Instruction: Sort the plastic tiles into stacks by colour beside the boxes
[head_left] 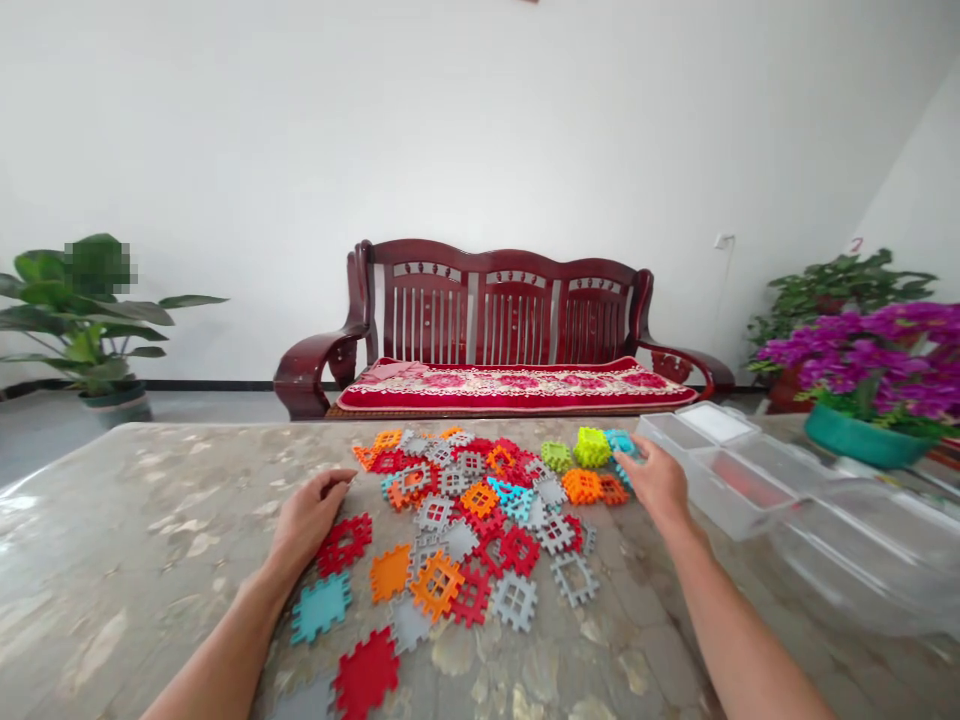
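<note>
My right hand is closed at the far right of the pile, thumb and fingers on blue interlocking tiles. Beside these stand a yellow-green stack of tiles, a lighter green stack and orange tiles. My left hand rests on the table at the left of the pile, fingers curled in and nothing visible in them. Close to its wrist lie a red window tile and a blue tile. Between my hands spreads a loose heap of red, grey, orange and blue tiles.
Right of my right hand, a clear plastic box with compartments and a transparent lid lie on the patterned table. Purple flowers in a green pot stand behind them. A wooden bench is beyond the table.
</note>
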